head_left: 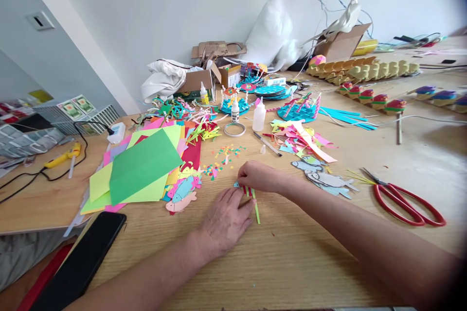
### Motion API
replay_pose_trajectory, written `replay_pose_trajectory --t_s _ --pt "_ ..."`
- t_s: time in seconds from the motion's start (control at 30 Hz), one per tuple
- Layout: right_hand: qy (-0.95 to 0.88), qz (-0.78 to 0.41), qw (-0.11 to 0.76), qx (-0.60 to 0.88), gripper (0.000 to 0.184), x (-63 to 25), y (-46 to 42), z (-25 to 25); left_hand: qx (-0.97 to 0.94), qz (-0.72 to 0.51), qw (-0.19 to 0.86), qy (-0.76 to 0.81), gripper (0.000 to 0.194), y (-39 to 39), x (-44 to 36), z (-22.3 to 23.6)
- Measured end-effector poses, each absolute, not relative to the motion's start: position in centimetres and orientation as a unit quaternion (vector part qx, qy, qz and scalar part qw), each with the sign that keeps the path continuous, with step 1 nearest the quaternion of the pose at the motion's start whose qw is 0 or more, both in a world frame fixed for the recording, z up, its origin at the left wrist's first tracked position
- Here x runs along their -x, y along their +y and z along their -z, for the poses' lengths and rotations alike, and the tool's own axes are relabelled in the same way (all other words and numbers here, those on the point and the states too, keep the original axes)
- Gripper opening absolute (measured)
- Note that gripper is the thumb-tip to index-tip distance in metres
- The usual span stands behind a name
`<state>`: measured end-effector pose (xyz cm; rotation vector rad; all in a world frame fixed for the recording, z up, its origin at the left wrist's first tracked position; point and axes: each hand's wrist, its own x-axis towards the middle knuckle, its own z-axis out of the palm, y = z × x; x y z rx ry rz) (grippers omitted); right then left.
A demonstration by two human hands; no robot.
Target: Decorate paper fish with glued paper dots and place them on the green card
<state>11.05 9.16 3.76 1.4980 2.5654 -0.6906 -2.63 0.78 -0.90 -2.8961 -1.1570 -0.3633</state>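
Note:
Near the table's middle lies a small paper piece with red and lime stripes [247, 191] and a pale blue tip, mostly covered by my hands. My left hand [226, 221] rests low against it, its fingers and thumb holding it to the table. Over its upper side my right hand [260, 176] is closed, knuckles up, with the fingertips hidden; what they pinch does not show. A narrow lime paper strip [257, 213] sticks out toward me from under the right hand. To the left lie cut-out paper fish [182, 194] in pink and blue.
Red-handled scissors [406, 201] lie open at right, beside grey-blue paper fish [324, 177]. Coloured sheets [146, 165] are stacked left, above a black phone [87, 252]. Beyond are a glue bottle [259, 115], a tape ring [234, 129], a pen [267, 144], paper scraps [302, 136] and confetti [222, 158].

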Motion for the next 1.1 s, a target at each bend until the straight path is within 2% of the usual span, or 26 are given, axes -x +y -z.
replay_pose_trajectory --t_s 0.3,0.5,0.77,0.97,1.1 --pt "0.822 0.205 -0.02 -0.53 0.027 -11.9 10.3 -4.2 0.924 0.107 0.012 -0.367 0.037 0.7 2.6 0.7" --pt "0.84 0.224 0.069 -0.49 0.026 -12.0 8.2 -4.5 0.921 0.108 0.005 -0.373 0.037 0.8 2.6 0.8" --pt "0.83 0.188 0.01 -0.525 0.028 -12.8 9.4 -3.9 0.921 0.105 0.0 -0.375 0.036 0.6 2.6 0.6" --pt "0.834 0.211 0.07 -0.505 0.028 -12.8 7.9 -4.1 0.92 0.098 0.001 -0.379 0.037 0.7 2.6 0.7" --pt "0.82 0.201 0.046 -0.534 0.027 -12.8 9.1 -3.5 0.92 0.11 0.001 -0.377 0.036 0.6 2.6 0.6"
